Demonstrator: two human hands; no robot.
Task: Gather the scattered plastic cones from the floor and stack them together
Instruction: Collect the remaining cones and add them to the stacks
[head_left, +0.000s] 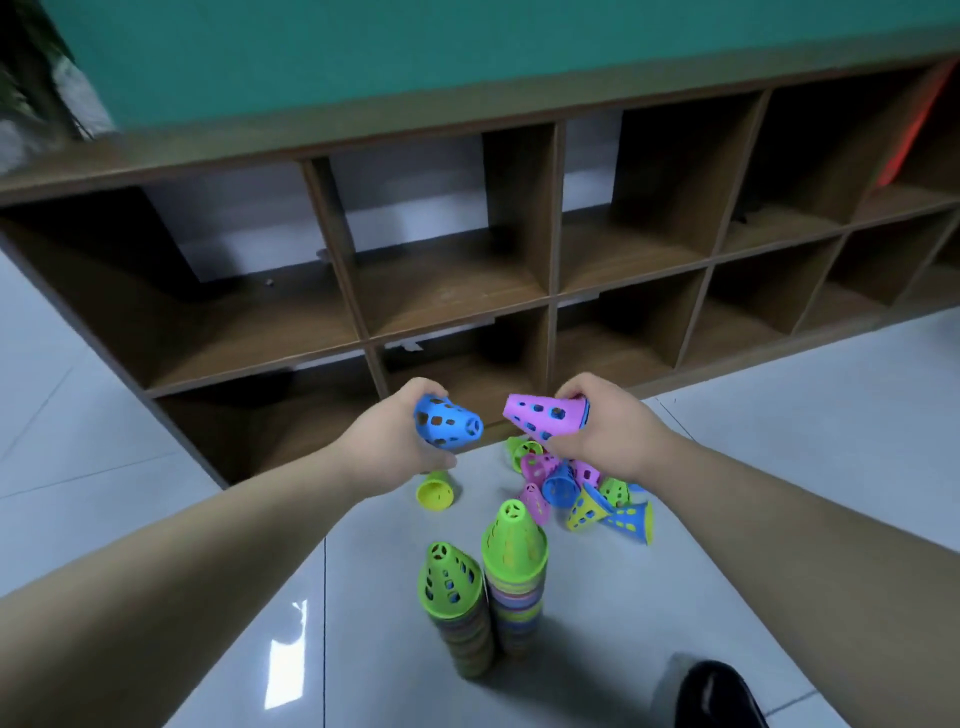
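My left hand grips a blue perforated cone, its tip pointing right. My right hand grips a pink cone with a blue rim showing at its base, tip pointing left toward the blue one; a small gap separates the two. Below my hands, several loose cones in pink, blue, yellow and green lie in a heap on the floor. A yellow-green cone lies alone on its side. Two tall stacks stand upright nearer to me, each topped by a green cone.
A brown wooden cubby shelf with open compartments runs across the back, right behind the cones. The floor is glossy pale tile. A black shoe shows at the bottom right, close to the stacks.
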